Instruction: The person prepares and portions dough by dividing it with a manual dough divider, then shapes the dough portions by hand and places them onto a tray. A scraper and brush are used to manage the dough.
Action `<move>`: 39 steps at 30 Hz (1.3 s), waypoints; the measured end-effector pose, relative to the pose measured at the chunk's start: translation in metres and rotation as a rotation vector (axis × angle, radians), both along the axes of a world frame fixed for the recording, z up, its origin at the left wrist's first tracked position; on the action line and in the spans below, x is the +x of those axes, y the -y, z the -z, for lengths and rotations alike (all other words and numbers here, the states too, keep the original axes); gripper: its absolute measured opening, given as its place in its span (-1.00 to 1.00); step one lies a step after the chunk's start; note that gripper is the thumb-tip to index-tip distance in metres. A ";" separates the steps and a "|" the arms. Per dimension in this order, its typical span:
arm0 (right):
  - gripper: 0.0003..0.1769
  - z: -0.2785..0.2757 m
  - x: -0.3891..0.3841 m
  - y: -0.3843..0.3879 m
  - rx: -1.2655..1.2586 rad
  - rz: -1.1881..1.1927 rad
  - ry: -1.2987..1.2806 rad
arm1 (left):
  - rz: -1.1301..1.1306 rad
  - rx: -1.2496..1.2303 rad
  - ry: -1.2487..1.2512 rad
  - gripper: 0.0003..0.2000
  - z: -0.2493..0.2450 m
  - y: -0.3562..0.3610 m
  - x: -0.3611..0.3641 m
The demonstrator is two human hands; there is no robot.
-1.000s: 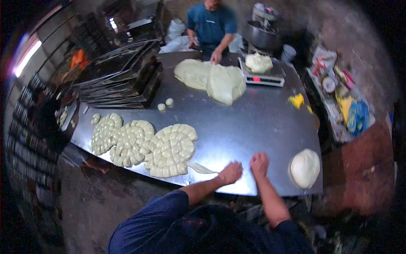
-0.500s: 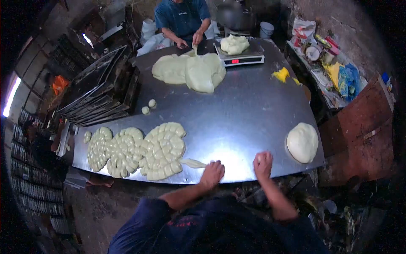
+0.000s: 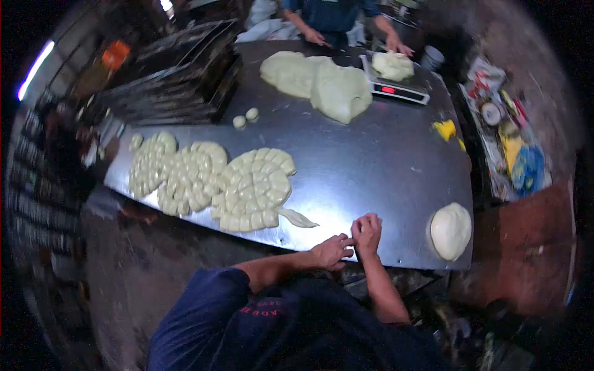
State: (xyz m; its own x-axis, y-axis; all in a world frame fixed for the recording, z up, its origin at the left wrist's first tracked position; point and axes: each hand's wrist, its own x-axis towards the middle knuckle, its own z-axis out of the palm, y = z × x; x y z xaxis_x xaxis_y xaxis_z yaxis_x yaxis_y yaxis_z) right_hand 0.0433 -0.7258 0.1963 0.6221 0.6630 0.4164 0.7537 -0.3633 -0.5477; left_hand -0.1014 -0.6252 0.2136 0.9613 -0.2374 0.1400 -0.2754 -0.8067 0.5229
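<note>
Close together at the table's front edge are my two hands. My left hand (image 3: 332,252) points right with bent fingers slightly apart; no dough shows in it. Just beside it, my right hand (image 3: 367,234) has curled fingers, and whatever may be inside is hidden. To the left lies a thin, pointed dough strip (image 3: 300,218), joined or touching the nearest cluster of dough pieces (image 3: 257,185). Two more dough clusters (image 3: 193,176) (image 3: 151,162) sit farther left. A smooth round dough ball (image 3: 450,231) rests near the right corner.
Across the metal table (image 3: 371,161), a co-worker (image 3: 328,18) stands behind a large dough slab (image 3: 337,89). A digital scale (image 3: 402,91) carries a dough lump (image 3: 393,65). Stacked dark trays (image 3: 179,93) stand back left, near two small dough balls (image 3: 245,117). Something yellow (image 3: 444,128) lies right.
My left hand has left the dough strip's tip and come right, beside my right hand. The co-worker's hand has moved from the slab to the dough on the scale. My view has shifted.
</note>
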 end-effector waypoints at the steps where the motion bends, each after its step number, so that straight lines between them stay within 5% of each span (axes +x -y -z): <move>1: -0.90 0.009 0.014 -0.004 0.047 0.052 0.077 | -0.007 0.012 0.060 -0.76 0.001 -0.006 0.001; 3: -0.89 -0.001 0.027 0.027 -0.064 0.050 0.078 | -0.047 -0.120 -0.053 -0.76 -0.003 -0.024 -0.014; 5: -0.88 -0.004 0.022 0.067 -0.110 -0.120 0.190 | -0.340 -0.600 -0.224 -0.71 -0.012 -0.036 -0.042; 9: -0.85 -0.034 -0.021 0.072 -0.241 -0.065 -0.489 | -0.636 -1.572 -0.432 -0.73 -0.002 -0.066 -0.106; 11: -0.78 -0.019 -0.016 0.027 0.035 0.075 -1.326 | -0.699 -1.781 -0.392 -0.64 -0.046 -0.091 -0.126; 14: -0.50 -0.068 -0.021 -0.087 0.031 -0.345 -0.905 | -0.710 -1.509 -0.265 -0.54 -0.089 -0.145 -0.134; 16: -0.54 -0.135 -0.035 -0.170 0.201 -0.464 -0.580 | -0.865 -1.069 0.015 -0.57 -0.131 -0.198 -0.118; 17: -0.56 -0.161 -0.038 -0.208 0.279 -0.448 -0.373 | -1.029 -0.657 0.166 -0.58 -0.153 -0.229 -0.105; 18: -0.57 -0.170 -0.030 -0.246 0.431 -0.482 -0.110 | -1.005 -0.441 0.469 -0.55 -0.164 -0.269 -0.090; 20: -0.55 -0.167 -0.015 -0.315 0.352 -0.432 0.239 | -1.022 0.101 0.763 -0.56 -0.161 -0.355 -0.065; 21: -0.55 -0.148 -0.005 -0.332 0.309 -0.428 0.302 | -1.214 0.241 0.373 -0.55 -0.169 -0.368 -0.065; 22: -0.56 -0.141 -0.003 -0.326 0.152 -0.396 0.109 | -1.212 0.129 0.336 -0.22 -0.179 -0.364 -0.070; 23: -0.58 -0.141 -0.006 -0.326 0.018 -0.376 -0.072 | -1.221 0.131 0.348 -0.22 -0.176 -0.359 -0.075; 25: -0.64 -0.124 -0.027 -0.288 -0.055 -0.330 -0.174 | -1.065 -0.261 0.460 -0.61 -0.151 -0.340 -0.105; 27: -0.64 -0.086 -0.052 -0.225 -0.125 -0.320 -0.106 | -1.130 -0.335 0.251 -0.68 -0.116 -0.303 -0.145; 29: -0.31 -0.038 -0.090 -0.157 -0.232 -0.287 -0.326 | -1.420 -0.580 -0.003 -0.71 -0.077 -0.261 -0.169; 31: -0.21 -0.026 -0.117 -0.127 -0.253 -0.558 0.002 | -1.525 -0.602 0.025 -0.73 -0.027 -0.229 -0.176; 33: -0.28 -0.038 -0.147 -0.135 -0.218 -0.534 0.125 | -1.576 -0.580 0.039 -0.74 -0.021 -0.202 -0.164; 36: -0.44 0.061 -0.150 -0.161 -0.329 -0.627 -0.151 | -1.305 -0.441 0.278 -0.79 -0.001 -0.185 -0.154; 37: -0.49 0.071 -0.151 -0.171 -0.312 -0.705 -0.168 | -1.323 -0.344 0.097 -0.73 0.017 -0.185 -0.150; 38: -0.55 0.076 -0.144 -0.191 -0.590 -0.784 -0.223 | -1.351 -1.093 0.108 -0.66 0.005 -0.171 -0.134; 39: -0.62 0.055 -0.136 -0.190 -0.369 -0.743 -0.446 | -1.104 -0.963 0.100 -0.57 0.018 -0.172 -0.131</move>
State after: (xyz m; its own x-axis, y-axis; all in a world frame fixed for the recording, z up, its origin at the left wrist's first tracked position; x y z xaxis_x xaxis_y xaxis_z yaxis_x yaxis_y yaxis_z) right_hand -0.0923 -0.5363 0.1410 0.0384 0.9965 -0.0741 0.6104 -0.0822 -0.7878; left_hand -0.2319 -0.4534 0.1958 0.5658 0.8173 -0.1093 0.1700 0.0141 0.9853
